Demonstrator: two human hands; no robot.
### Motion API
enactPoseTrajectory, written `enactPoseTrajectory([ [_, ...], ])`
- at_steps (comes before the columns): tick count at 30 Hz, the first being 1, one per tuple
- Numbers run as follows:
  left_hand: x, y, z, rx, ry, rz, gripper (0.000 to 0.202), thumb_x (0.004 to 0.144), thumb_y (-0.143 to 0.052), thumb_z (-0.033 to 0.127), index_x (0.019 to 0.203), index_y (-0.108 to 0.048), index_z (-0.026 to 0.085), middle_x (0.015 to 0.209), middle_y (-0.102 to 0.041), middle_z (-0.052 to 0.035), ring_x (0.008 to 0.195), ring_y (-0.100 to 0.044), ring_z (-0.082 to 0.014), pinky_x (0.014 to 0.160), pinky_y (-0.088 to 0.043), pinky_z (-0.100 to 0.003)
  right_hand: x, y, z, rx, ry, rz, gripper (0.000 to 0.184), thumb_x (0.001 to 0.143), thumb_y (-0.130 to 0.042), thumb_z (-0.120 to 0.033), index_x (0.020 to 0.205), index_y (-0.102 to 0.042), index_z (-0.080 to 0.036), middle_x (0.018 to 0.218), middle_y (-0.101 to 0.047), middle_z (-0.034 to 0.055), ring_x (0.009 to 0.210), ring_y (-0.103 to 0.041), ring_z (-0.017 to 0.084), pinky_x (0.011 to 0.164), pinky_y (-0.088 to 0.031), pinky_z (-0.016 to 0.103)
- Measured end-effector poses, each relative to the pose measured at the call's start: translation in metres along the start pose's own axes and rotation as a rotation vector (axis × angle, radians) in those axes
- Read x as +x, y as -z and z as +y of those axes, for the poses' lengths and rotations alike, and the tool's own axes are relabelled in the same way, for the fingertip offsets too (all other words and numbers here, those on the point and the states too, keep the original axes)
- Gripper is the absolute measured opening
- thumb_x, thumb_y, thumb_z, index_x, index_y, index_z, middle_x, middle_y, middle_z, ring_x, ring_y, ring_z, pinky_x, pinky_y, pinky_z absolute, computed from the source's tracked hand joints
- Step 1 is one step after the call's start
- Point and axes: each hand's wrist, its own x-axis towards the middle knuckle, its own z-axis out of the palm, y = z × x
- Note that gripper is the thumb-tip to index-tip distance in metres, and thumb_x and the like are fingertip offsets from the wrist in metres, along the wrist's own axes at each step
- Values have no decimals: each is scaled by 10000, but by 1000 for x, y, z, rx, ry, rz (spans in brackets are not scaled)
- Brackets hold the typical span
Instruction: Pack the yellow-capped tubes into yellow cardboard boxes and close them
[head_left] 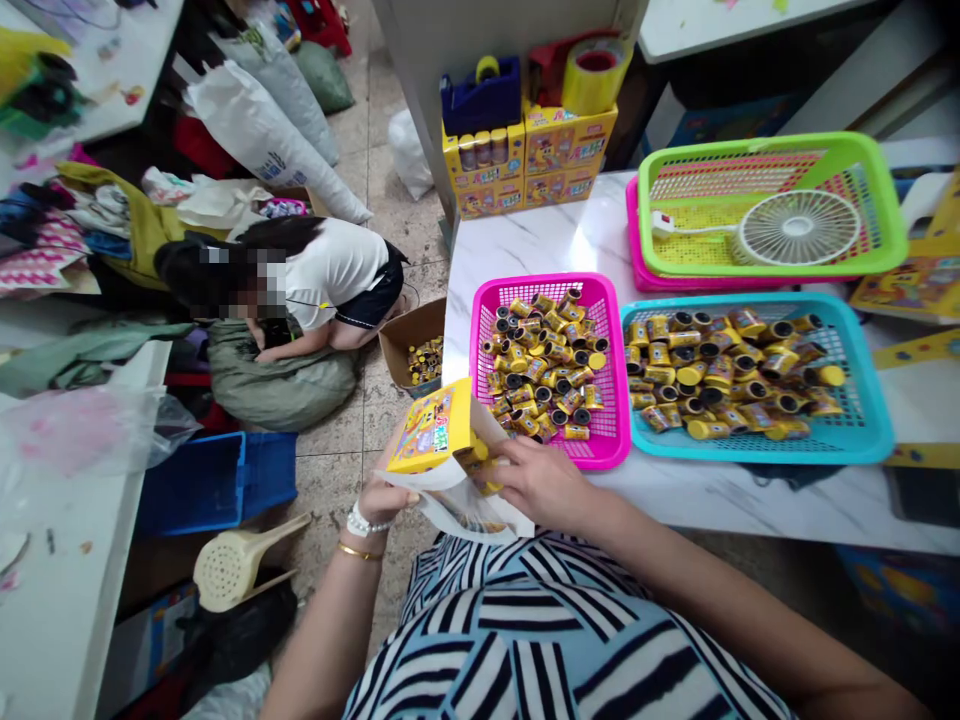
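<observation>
My left hand [382, 495] grips a yellow printed carton [431, 430], tilted, with its white flaps spread open towards me. At the carton's open side, my right hand [544, 482] has its fingers closed on a small yellow canister [484, 462], partly hidden by the flaps and fingers. Just beyond my hands, a pink basket [621, 440] on the table holds many small yellow canisters with black ends. Beside it on the right, a blue basket [874, 440] contains more of the same.
Behind stand a green basket [892, 210] with a white fan [799, 228], and stacked yellow cartons [566, 155] under a tape dispenser [480, 95]. A cardboard box [397, 350] of small pieces sits by the table. Another person [337, 270] crouches at left near a stool [229, 570].
</observation>
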Motion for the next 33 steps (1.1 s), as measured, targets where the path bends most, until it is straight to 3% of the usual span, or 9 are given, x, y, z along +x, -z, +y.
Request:
enactPoseTrajectory([
  [4,2,3,-8,-55,27,69,410,359,-779,105,763,-737,162,742,-744,-69,1008,-653,-395,969,-488,-495,-6,6,9,42,-71,50,280,902,-581,-348,1153,-677,-272,1067,-635,76,891,-615,178,718,-502,284],
  [7,5,6,-10,-92,-13,154,396,354,-763,84,739,-726,169,676,-721,-60,1067,-633,-393,1007,-465,-482,-2,8,34,-10,-386,222,317,954,-485,-389,1157,-658,-219,1047,-652,78,906,-617,174,783,-486,279],
  [10,8,10,-12,-75,-48,205,377,360,-773,111,729,-716,167,683,-721,-57,1069,-638,-374,990,-486,-455,8,1,62,-191,-615,127,390,891,-570,-417,1196,-616,-178,1111,-651,112,1016,-599,248,839,-464,322],
  [13,10,14,-15,-40,-55,198,343,379,-798,172,712,-714,162,738,-737,-63,997,-671,-352,928,-530,-430,15,-10,73,-230,-583,-47,367,874,-584,-397,1177,-594,-190,1117,-653,100,1035,-598,247,862,-443,309],
  [20,12,14,-15,-45,-50,179,407,365,-795,164,769,-750,157,809,-763,-62,754,-704,-274,722,-586,-357,10,-15,72,-299,-590,-130,307,877,-553,-335,1141,-584,-181,1034,-685,114,1017,-604,265,791,-451,312],
  [23,12,11,-9,-44,-59,169,384,365,-795,146,744,-739,154,776,-756,-57,770,-701,-271,730,-581,-343,8,3,68,-97,-611,37,334,902,-526,-360,1186,-593,-196,1028,-700,80,885,-641,204,759,-468,289],
  [27,13,6,-4,-40,-64,148,348,368,-798,123,705,-723,168,720,-739,-43,889,-694,-316,868,-555,-399,15,21,41,100,-259,287,333,934,-488,-333,1228,-607,-232,1140,-673,60,936,-624,170,824,-478,302],
  [30,14,2,-4,-27,-39,115,384,363,-806,123,738,-730,162,789,-752,-65,975,-675,-349,926,-529,-430,28,9,15,11,72,203,271,908,-546,-321,1136,-657,-227,1014,-709,52,910,-597,192,782,-482,324],
  [33,14,0,-5,-4,-22,58,418,372,-819,151,782,-738,160,860,-758,-79,1042,-655,-361,928,-529,-429,40,-12,2,-157,218,122,185,912,-548,-302,959,-695,-200,868,-714,56,815,-571,197,676,-467,313],
])
